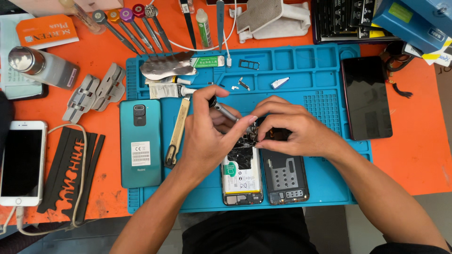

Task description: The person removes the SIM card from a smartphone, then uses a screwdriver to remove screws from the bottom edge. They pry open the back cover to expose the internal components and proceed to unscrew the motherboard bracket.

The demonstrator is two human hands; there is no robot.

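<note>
Both forearms rise from the bottom edge; left hand (pixel 207 136) pinches a screwdriver (pixel 226 113), right hand (pixel 294 129) presses fingertips together on the opened phone (pixel 241 174), centre frame, blue mat (pixel 325 94).

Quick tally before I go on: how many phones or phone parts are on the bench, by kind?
Opened phone bodies under the hands: 2
Teal back cover: 1
White phone on a cable: 1
Dark phone lying screen up: 1
Total: 5
</note>
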